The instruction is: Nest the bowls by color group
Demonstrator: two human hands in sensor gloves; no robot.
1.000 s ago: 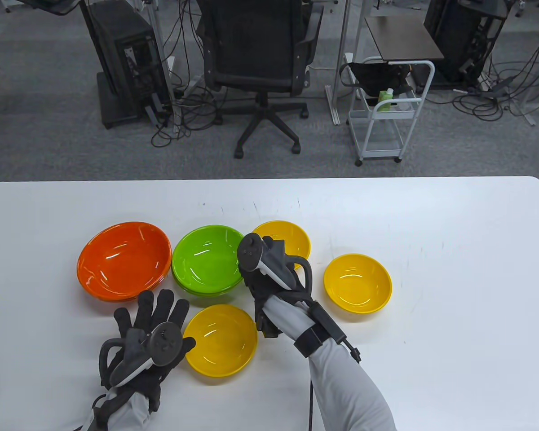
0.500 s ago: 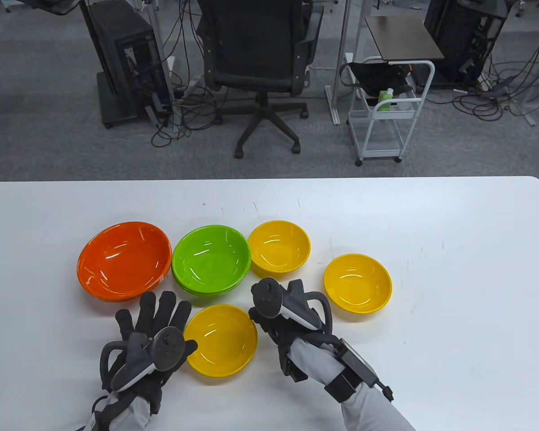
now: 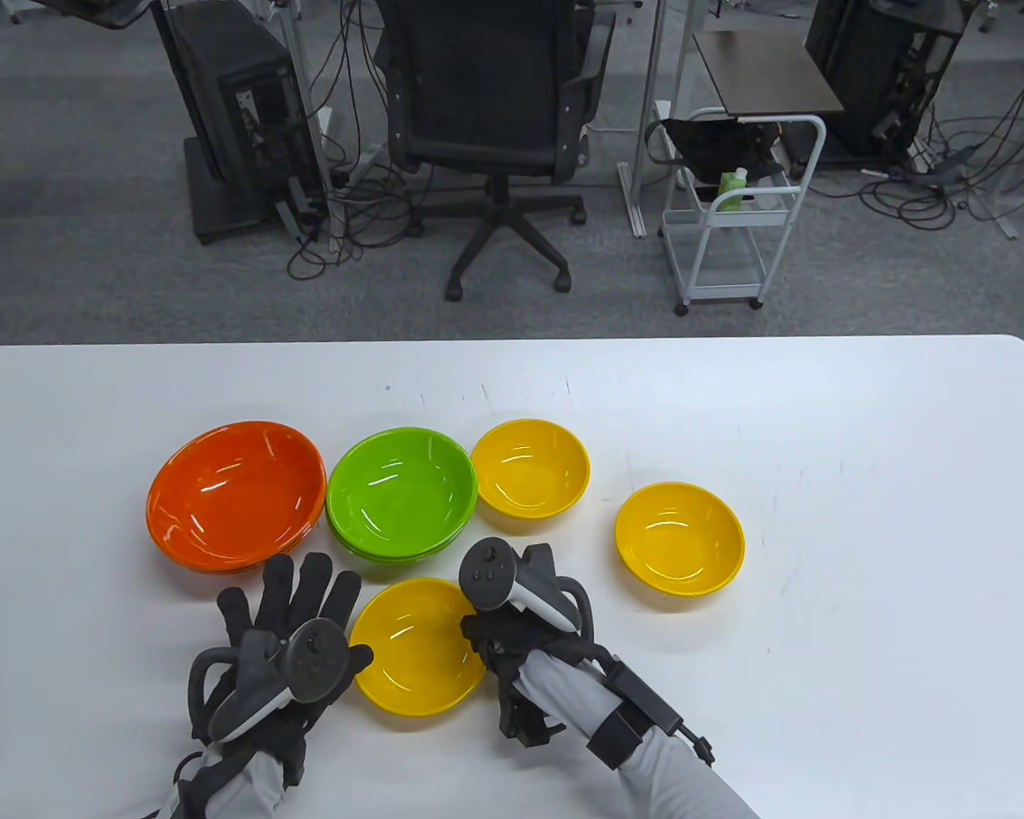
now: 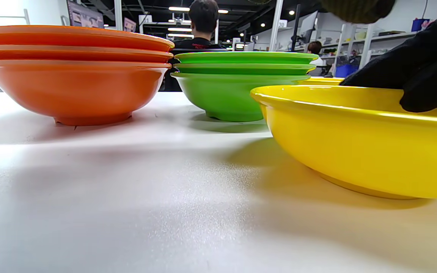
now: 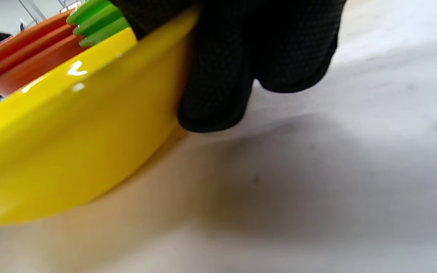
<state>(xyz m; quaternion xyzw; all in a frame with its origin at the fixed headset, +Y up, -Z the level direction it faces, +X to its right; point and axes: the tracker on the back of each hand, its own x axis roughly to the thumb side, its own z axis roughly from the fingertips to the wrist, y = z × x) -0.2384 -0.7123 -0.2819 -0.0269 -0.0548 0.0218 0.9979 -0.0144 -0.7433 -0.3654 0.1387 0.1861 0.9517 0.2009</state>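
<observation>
Three yellow bowls stand apart on the white table: the near one (image 3: 410,648), a far one (image 3: 531,467) and a right one (image 3: 679,537). My right hand (image 3: 478,636) grips the near bowl's right rim; in the right wrist view its fingers (image 5: 218,76) wrap the yellow wall (image 5: 51,151). My left hand (image 3: 307,614) lies flat and open on the table just left of that bowl, holding nothing. A stack of orange bowls (image 3: 235,495) and a stack of green bowls (image 3: 399,493) sit behind; both show in the left wrist view, orange (image 4: 70,76) and green (image 4: 237,83).
The table (image 3: 862,512) stretches out white to the right of the bowls. An office chair (image 3: 491,102) and a white cart (image 3: 734,213) stand on the floor beyond the far edge.
My right hand has drawn back from over the green stack and far yellow bowl to the near yellow bowl and closed on its right rim. My left hand has stayed put.
</observation>
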